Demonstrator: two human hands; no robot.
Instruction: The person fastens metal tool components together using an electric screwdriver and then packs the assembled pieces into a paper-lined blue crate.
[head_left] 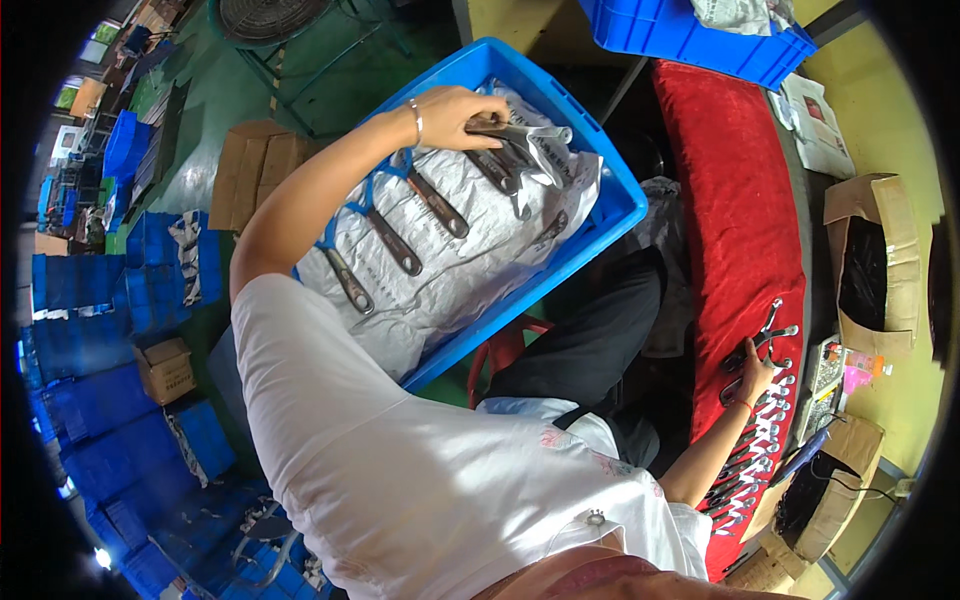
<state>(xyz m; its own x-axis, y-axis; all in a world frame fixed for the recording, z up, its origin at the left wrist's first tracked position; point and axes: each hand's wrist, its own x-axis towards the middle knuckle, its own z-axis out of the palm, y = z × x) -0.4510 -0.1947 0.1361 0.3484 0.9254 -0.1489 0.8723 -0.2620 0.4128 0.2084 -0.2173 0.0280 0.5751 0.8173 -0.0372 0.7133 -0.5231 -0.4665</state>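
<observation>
Sitting in front of the person, a blue crate (465, 345) is the nearest big thing, and a crumpled white sheet (465, 265) fills it. On this sheet, inside the crate, dark-handled tools (438, 203) lie in a slanting row, apart from each other. A fold of the sheet rises near the crate's far end and partly covers the tools there. Just right of the crate, the dark trouser leg (570, 320) stands between it and the worktop (735, 200), which wears red cloth. Many metal tools (745, 465) are crowded on this cloth, right of the crate. Farther right of the crate is an open cardboard box (905, 260); beyond the crate's far right corner is a second blue bin (690, 45). Well left of the crate, more blue containers (90, 400) are stacked.

The left arm bends over the crate, and the left hand (455, 115), palm down, has its grip closed on a grey metal tool (530, 132) above the sheet. The right arm extends away from the crate; the right hand (757, 378) touches a forked tool (773, 322) on the cloth, but I cannot tell if its grip is closed.
</observation>
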